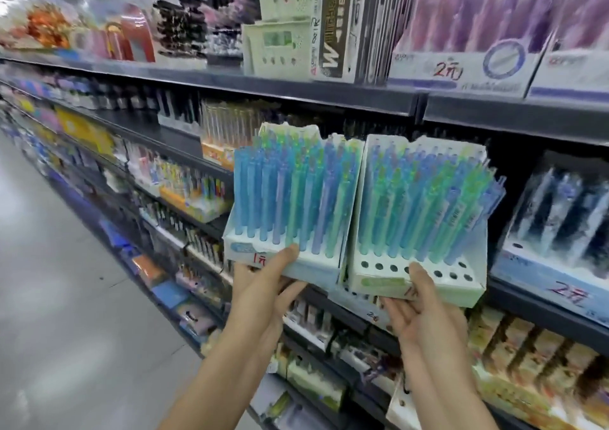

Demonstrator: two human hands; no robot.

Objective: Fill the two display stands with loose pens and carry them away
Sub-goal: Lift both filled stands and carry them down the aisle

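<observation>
My left hand [263, 284] and right hand [425, 307] each pinched a pen stand, thumbs on top. The left stand [296, 266] read "1元"; the right stand [428, 284] had its label hidden by my thumb.

The aisle floor [49, 265] on the left is wide and open, so there is lots of room there. On the right, the shelves [329, 93] are packed with boxes, and the two display stands [412, 284] sit side by side, touching. The blurry lower shelves look full too, I think.
</observation>
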